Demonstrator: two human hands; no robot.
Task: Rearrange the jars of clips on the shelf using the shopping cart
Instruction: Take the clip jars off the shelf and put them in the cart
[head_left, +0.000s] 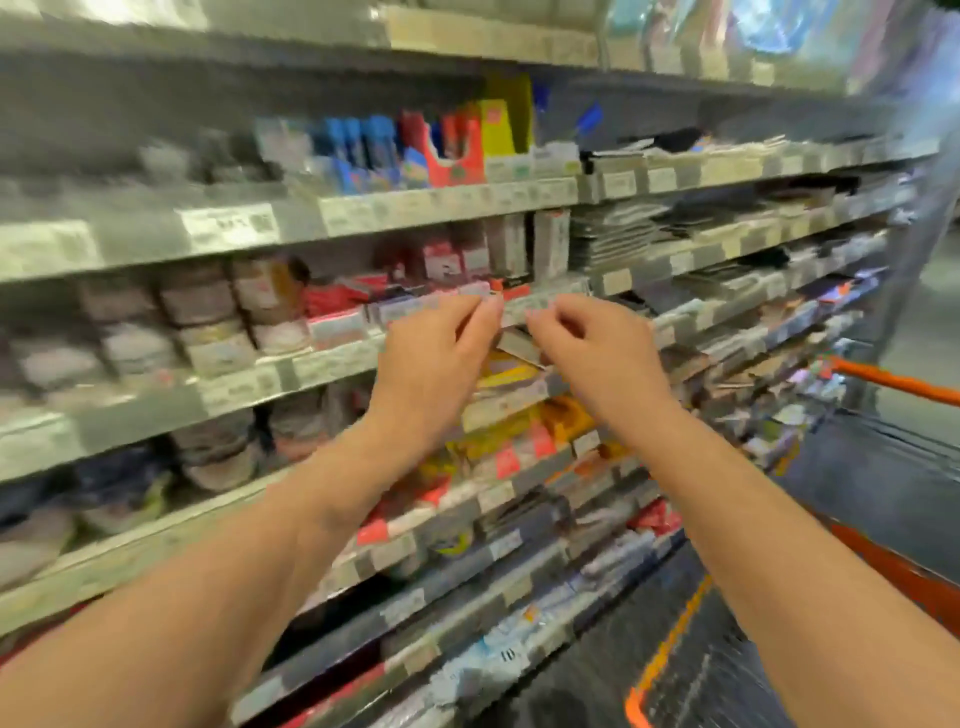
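The view is motion-blurred. Stacked round jars of clips (202, 306) fill the left part of the middle shelf, with more jars (218, 452) on the shelf below. My left hand (441, 353) and my right hand (587, 353) are raised side by side in front of the shelf's label strip (545, 301), to the right of the jars. The fingers of both hands are loosely curled and I see no jar in either. A small tilted box (519, 345) shows between the two hands. The blur hides whether either hand touches it.
The shopping cart stands at the right, with its orange handle (898, 382) and dark mesh basket (691, 670). Shelves of boxed and flat-packed stationery (675, 228) run to the right. Blue and red packs (395, 150) stand on the upper shelf.
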